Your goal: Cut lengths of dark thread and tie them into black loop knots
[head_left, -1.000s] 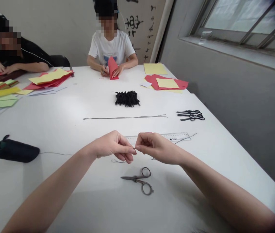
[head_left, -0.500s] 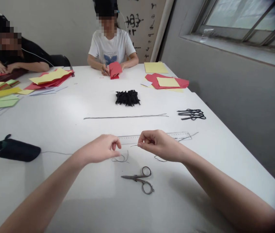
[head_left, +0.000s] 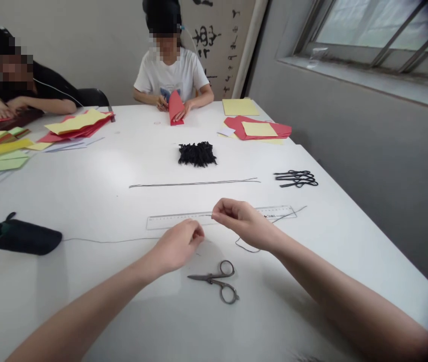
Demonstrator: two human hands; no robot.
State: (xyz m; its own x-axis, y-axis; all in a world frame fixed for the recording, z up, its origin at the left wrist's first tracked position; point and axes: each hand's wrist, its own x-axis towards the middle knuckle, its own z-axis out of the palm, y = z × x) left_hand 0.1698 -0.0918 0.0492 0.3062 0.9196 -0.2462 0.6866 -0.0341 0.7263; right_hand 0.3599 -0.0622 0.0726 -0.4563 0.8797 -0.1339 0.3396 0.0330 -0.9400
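My right hand [head_left: 238,218] pinches a thin dark thread [head_left: 247,248] over the ruler; a short end sticks out left of the fingertips, and a loop trails below the wrist. Lower and to the left, my left hand [head_left: 181,242] has its fingers closed at the thread line [head_left: 111,242] that runs from a dark cylindrical holder [head_left: 23,235]; the grip itself is mostly hidden. Under the right hand lies a clear ruler [head_left: 172,219], partly covered. Small metal scissors [head_left: 214,278] rest just in front of both hands, blades pointing left.
Beyond the ruler lie two long dark strands [head_left: 194,184], a bundle of black cord loops [head_left: 197,154] and several looped black cords [head_left: 295,178]. Coloured paper [head_left: 80,124] is stacked at the far left, more paper [head_left: 259,128] far right. A person across the table holds red paper [head_left: 176,108].
My left hand has moved right and nearer to me, its fingers closing; the small thread curl beside it no longer shows. My right hand has shifted slightly left. The person opposite has turned the red paper.
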